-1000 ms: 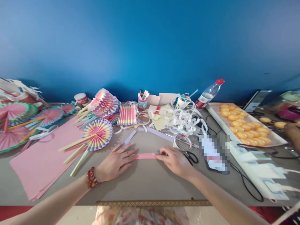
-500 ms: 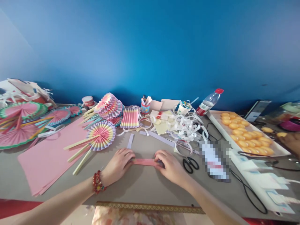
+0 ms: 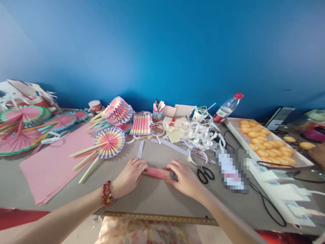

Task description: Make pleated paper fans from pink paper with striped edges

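A narrow folded strip of pink paper (image 3: 158, 173) lies on the grey table (image 3: 157, 200) just in front of me. My left hand (image 3: 130, 177), with a red bead bracelet at the wrist, pinches the strip's left end. My right hand (image 3: 184, 178) presses and grips its right end. Both hands rest low on the tabletop with fingers curled over the strip. Black-handled scissors (image 3: 206, 174) lie just right of my right hand.
A stack of pink sheets (image 3: 50, 162) lies at the left, with finished rainbow paper fans (image 3: 109, 142) behind it. Curled white paper strips (image 3: 200, 134), a pen cup (image 3: 157, 113), a water bottle (image 3: 227, 106) and a tray of orange rounds (image 3: 266, 142) crowd the back and right. Another person's hand (image 3: 318, 154) shows at far right.
My hands have drawn closer together on the pink strip, fingers curling over its ends. The strip now sits slightly tilted. The view has shifted a little.
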### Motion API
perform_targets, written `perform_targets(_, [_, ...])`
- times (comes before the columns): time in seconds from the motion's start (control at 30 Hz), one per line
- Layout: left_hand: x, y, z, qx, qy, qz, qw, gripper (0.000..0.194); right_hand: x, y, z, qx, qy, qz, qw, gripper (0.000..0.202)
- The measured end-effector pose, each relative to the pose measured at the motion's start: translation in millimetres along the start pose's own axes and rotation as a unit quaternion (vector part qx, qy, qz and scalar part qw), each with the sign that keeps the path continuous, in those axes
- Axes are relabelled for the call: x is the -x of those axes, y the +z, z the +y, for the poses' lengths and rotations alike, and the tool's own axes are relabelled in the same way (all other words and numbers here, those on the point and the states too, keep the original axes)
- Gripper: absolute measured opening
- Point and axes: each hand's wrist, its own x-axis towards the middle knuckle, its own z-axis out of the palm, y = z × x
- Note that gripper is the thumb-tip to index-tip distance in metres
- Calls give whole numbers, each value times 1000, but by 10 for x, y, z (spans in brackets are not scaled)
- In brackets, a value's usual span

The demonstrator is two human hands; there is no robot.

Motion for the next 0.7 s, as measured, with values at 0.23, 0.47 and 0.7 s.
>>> perform_targets(0.23, [-8, -55, 43, -28, 37, 8, 999, 28, 36, -16, -59, -26, -15, -26, 999, 7])
perform_targets(0.47, [-105, -76, 90, -144, 74, 2, 987, 17, 77, 19, -36, 23, -72, 45, 996, 12])
perform_targets(0.7, [-2, 60, 68, -235, 131, -10, 963, 16, 200, 113, -5, 157, -133, 65, 976, 23])
